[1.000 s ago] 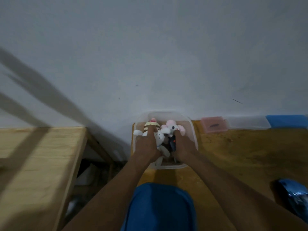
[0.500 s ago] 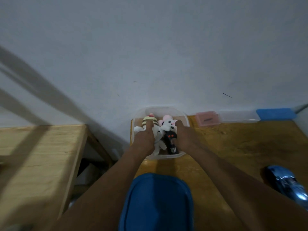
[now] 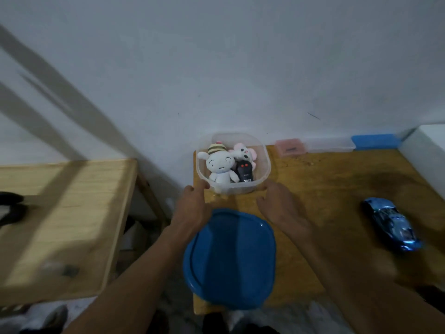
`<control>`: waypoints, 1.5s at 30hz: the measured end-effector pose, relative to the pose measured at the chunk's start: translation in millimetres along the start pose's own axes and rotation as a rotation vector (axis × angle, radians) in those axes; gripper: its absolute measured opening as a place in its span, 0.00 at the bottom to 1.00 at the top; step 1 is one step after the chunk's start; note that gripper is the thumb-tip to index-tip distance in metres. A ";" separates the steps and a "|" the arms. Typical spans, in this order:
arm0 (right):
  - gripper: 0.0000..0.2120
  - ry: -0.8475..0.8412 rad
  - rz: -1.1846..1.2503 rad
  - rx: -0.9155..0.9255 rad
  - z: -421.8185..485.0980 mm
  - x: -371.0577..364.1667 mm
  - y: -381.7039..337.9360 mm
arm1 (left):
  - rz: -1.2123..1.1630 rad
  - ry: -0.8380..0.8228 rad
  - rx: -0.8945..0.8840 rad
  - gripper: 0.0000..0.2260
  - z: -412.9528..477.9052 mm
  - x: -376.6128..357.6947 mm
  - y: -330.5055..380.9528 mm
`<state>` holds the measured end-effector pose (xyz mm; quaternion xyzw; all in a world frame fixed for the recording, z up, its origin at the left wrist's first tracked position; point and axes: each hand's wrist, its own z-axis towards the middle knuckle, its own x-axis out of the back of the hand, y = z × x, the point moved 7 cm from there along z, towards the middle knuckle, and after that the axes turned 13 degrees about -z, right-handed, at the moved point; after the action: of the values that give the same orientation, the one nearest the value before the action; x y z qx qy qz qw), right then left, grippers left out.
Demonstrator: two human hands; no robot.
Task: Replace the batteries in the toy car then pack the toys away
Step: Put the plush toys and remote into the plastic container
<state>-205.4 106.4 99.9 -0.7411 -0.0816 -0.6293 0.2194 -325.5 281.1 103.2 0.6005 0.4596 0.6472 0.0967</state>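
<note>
Toy car (image 3: 391, 224), glossy blue and streamlined, lies on the wooden table (image 3: 325, 189) at the right, well apart from both hands. Its long axis slants from near right to far left. Nearest, a blue plastic lid (image 3: 228, 259) with rounded corners lies flat. Beyond it the left hand (image 3: 195, 208) and right hand (image 3: 279, 208) reach forward, fingers loosely apart and gripping nothing, fingertips touching the near corners of a clear plastic box (image 3: 265, 165). Inside sit a white plush (image 3: 220, 165), a pink plush (image 3: 243, 151) and a black remote (image 3: 244, 172).
</note>
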 end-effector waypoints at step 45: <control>0.24 0.009 0.278 -0.101 85.6 67.2 5.2 | -0.163 0.208 0.242 0.23 75.3 65.4 16.9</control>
<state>-113.5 127.9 154.3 -0.7524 0.0547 -0.5996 0.2672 -270.1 352.1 149.4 0.4982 0.5888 0.6359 0.0278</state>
